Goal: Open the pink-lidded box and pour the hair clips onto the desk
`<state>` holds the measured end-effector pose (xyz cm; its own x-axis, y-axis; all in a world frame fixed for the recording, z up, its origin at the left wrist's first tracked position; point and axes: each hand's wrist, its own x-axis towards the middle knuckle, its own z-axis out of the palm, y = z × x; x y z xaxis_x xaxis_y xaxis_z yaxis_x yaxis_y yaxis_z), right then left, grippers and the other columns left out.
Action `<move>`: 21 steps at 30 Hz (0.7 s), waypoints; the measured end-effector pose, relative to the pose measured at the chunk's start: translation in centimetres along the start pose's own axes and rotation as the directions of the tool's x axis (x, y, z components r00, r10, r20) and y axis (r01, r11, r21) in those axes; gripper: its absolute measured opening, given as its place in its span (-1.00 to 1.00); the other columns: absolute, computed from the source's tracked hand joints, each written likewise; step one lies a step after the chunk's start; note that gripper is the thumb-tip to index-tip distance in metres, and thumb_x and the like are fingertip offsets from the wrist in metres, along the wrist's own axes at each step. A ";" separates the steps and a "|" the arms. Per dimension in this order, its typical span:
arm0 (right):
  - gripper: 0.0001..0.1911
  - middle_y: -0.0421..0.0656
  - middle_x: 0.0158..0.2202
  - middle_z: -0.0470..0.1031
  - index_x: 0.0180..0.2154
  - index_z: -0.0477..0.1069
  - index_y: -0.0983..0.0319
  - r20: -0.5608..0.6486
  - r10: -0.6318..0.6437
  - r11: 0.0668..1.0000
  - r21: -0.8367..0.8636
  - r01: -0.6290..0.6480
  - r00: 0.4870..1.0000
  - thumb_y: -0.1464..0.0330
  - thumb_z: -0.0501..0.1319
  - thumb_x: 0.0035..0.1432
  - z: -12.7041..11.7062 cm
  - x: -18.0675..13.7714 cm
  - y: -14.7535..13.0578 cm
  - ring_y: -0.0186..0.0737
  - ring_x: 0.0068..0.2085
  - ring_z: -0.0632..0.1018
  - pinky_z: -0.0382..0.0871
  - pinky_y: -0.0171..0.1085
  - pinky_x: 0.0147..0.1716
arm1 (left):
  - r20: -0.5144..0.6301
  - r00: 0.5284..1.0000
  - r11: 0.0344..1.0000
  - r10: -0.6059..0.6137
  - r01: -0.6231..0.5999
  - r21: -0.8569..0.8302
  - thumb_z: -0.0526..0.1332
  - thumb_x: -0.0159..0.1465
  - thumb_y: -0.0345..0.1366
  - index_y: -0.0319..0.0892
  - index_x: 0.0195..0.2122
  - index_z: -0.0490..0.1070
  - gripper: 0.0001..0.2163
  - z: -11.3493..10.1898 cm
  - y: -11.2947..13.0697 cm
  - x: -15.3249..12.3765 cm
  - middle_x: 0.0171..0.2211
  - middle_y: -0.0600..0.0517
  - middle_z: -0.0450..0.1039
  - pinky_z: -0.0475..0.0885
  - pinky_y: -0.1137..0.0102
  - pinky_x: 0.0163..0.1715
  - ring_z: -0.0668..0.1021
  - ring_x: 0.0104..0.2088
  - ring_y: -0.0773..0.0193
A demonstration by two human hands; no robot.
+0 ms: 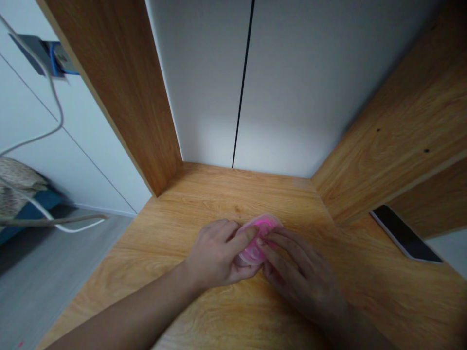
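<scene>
A small round pink object (251, 253) with a translucent, whitish rim is held above the wooden tabletop; its exact kind cannot be made out. My left hand (221, 253) is closed around its left side, thumb lying across the top and fingers underneath. From the right, my right hand (301, 272) has its bent fingertips pressed on the object's top and right edge. Brighter pink curved lines show near the far side of the object. Fingers of both hands hide much of its surface.
The wooden tabletop (204, 194) meets white panels (284, 97) at the back, between wooden uprights. At the right lies a dark-screened phone (404, 233). Off the left edge, a white cable (58, 107) hangs near a wall socket (62, 58), and patterned fabric (18, 184) shows beyond.
</scene>
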<state>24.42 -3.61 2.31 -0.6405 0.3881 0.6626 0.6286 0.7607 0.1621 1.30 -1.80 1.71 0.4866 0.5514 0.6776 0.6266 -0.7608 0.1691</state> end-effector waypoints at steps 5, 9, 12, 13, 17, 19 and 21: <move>-0.61 0.09 0.06 0.55 0.11 0.42 0.33 -0.001 0.036 0.999 0.027 -0.036 0.999 0.48 0.22 0.24 0.2 0.4 -0.9 0.06 0.13 0.54 0.54 0.01 0.11 | -0.017 0.998 0.998 -0.057 0.056 -0.022 0.25 0.19 0.04 -0.18 0.08 0.39 -0.48 0.4 0.6 0.0 -0.38 -0.04 0.50 0.51 0.29 -0.47 0.55 -0.43 0.16; -0.49 0.09 0.14 0.51 0.19 0.34 0.38 -0.006 0.027 0.999 0.043 -0.027 1.000 0.57 0.17 0.19 0.3 0.3 -1.1 0.06 0.21 0.48 0.45 0.06 0.20 | -0.020 0.997 0.996 -0.078 0.078 -0.039 0.26 0.18 0.02 -0.16 0.09 0.40 -0.48 0.6 0.9 0.0 -0.41 -0.02 0.48 0.51 0.31 -0.48 0.54 -0.44 0.18; -0.43 0.06 0.16 0.49 0.22 0.31 0.37 -0.007 0.014 0.998 0.057 -0.014 1.000 0.61 0.15 0.16 0.4 0.0 -0.9 0.03 0.23 0.46 0.43 0.05 0.22 | -0.016 0.998 0.997 -0.068 0.068 -0.030 0.27 0.17 -0.01 -0.14 0.08 0.40 -0.50 0.6 0.7 -0.1 -0.40 -0.02 0.48 0.51 0.31 -0.46 0.55 -0.43 0.17; -0.43 0.05 0.16 0.49 0.22 0.31 0.37 -0.005 0.006 0.998 0.059 -0.006 1.000 0.61 0.16 0.16 0.5 -0.1 -0.7 0.02 0.23 0.46 0.43 0.04 0.22 | -0.007 0.997 0.997 -0.071 0.070 -0.043 0.28 0.17 -0.01 -0.15 0.07 0.41 -0.51 0.7 0.5 -0.1 -0.39 -0.03 0.49 0.52 0.31 -0.45 0.55 -0.42 0.17; -0.49 0.08 0.14 0.51 0.17 0.36 0.37 -0.018 -0.048 0.994 0.096 0.049 0.999 0.58 0.21 0.16 0.5 0.1 0.2 0.02 0.21 0.47 0.46 0.04 0.18 | 0.038 0.995 0.982 -0.089 0.094 -0.162 0.31 0.18 -0.02 -0.15 0.09 0.35 -0.49 0.8 -0.7 -0.2 -0.25 -0.08 0.56 0.57 0.26 -0.28 0.61 -0.29 0.13; -0.53 0.07 0.10 0.54 0.12 0.40 0.34 -0.044 -0.057 0.987 0.149 0.063 0.997 0.55 0.26 0.15 0.4 0.2 0.7 0.00 0.18 0.51 0.49 0.02 0.15 | 0.073 0.994 0.965 -0.086 0.101 -0.242 0.34 0.16 -0.02 -0.11 0.14 0.29 -0.44 0.7 -1.5 -0.3 -0.09 -0.09 0.57 0.57 0.22 -0.13 0.63 -0.15 0.10; -0.54 0.03 0.06 0.57 0.09 0.42 0.29 -0.062 -0.050 0.976 0.208 0.062 0.997 0.52 0.32 0.13 0.3 0.2 1.2 -0.04 0.13 0.54 0.50 0.00 0.13 | 0.117 0.990 0.943 -0.082 0.115 -0.313 0.37 0.14 0.00 -0.09 0.19 0.22 -0.35 0.7 -2.0 -0.5 0.04 -0.10 0.53 0.54 0.19 -0.01 0.61 -0.03 0.07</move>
<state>24.95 -2.48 2.44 -0.6427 0.3169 0.6975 0.4823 0.8747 0.0469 0.19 -0.27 0.58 0.5019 0.6479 0.5730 0.4557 -0.7611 0.4615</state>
